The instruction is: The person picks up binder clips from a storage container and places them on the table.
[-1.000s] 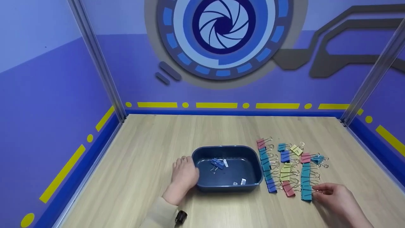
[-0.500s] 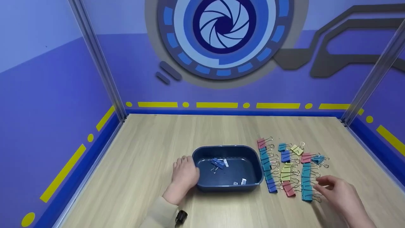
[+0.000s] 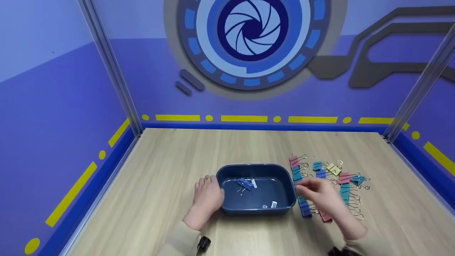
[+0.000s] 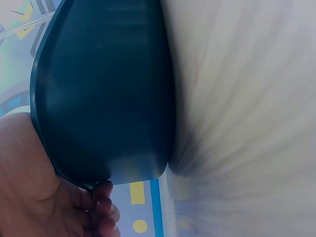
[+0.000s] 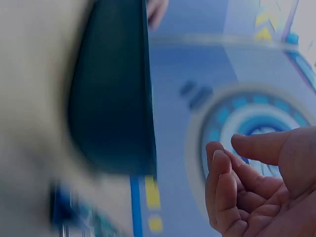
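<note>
A dark blue plastic box (image 3: 254, 212) stands mid-table. My left hand (image 3: 208, 193) holds its left side, fingers curled at the rim in the left wrist view; the thumb tip is hidden. A blue binder clip (image 3: 244, 184) lies inside the box. My right hand (image 3: 321, 193) is just right of the box, above the rows of binder clips. In the right wrist view its thumb and fingertips stand slightly apart, with nothing visible between them. A teal binder clip (image 3: 296, 173) and a blue binder clip (image 3: 304, 209) belong to the row along the box; the hand hides several others.
Farther right lie a yellow binder clip (image 3: 334, 169), a pink one (image 3: 344, 177) and a tilted teal one (image 3: 358, 179), with a teal row (image 3: 344, 193) below. White labels (image 3: 273, 204) show in the box. Printed panels (image 3: 245, 103) wall in the wooden table (image 3: 174, 160).
My right hand has left the near end of the rightmost clip row and moved left, close to the box. My left hand and the box have stayed in place.
</note>
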Action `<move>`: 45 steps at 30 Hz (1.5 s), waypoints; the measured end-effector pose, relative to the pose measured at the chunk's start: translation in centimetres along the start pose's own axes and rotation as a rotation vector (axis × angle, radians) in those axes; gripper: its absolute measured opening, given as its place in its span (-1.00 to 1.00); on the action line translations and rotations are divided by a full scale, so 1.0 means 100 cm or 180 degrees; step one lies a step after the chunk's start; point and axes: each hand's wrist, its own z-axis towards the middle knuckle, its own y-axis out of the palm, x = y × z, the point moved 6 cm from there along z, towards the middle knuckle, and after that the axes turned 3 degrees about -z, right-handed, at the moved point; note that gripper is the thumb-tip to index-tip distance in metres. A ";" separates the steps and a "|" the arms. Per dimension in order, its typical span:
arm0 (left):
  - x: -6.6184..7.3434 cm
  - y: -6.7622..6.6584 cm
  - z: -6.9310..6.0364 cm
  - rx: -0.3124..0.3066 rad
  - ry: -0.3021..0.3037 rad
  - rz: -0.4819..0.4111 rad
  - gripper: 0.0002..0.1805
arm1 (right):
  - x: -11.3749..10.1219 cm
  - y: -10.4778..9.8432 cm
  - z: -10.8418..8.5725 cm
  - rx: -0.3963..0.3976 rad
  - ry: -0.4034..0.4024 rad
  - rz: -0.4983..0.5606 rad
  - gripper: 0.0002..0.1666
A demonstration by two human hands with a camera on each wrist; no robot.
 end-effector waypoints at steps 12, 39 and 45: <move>0.001 -0.001 0.000 0.0049 0.0044 -0.0009 -0.66 | -0.043 0.099 0.065 -0.0686 -0.0190 -0.0306 -0.78; 0.000 0.000 -0.001 0.0060 0.0059 -0.0028 -0.65 | -0.044 0.135 0.086 -0.0949 -0.0932 -0.1132 -0.78; 0.001 -0.001 -0.002 0.0073 0.0074 -0.0015 -0.67 | -0.039 0.124 0.086 -0.0565 -0.0506 -0.0974 -0.61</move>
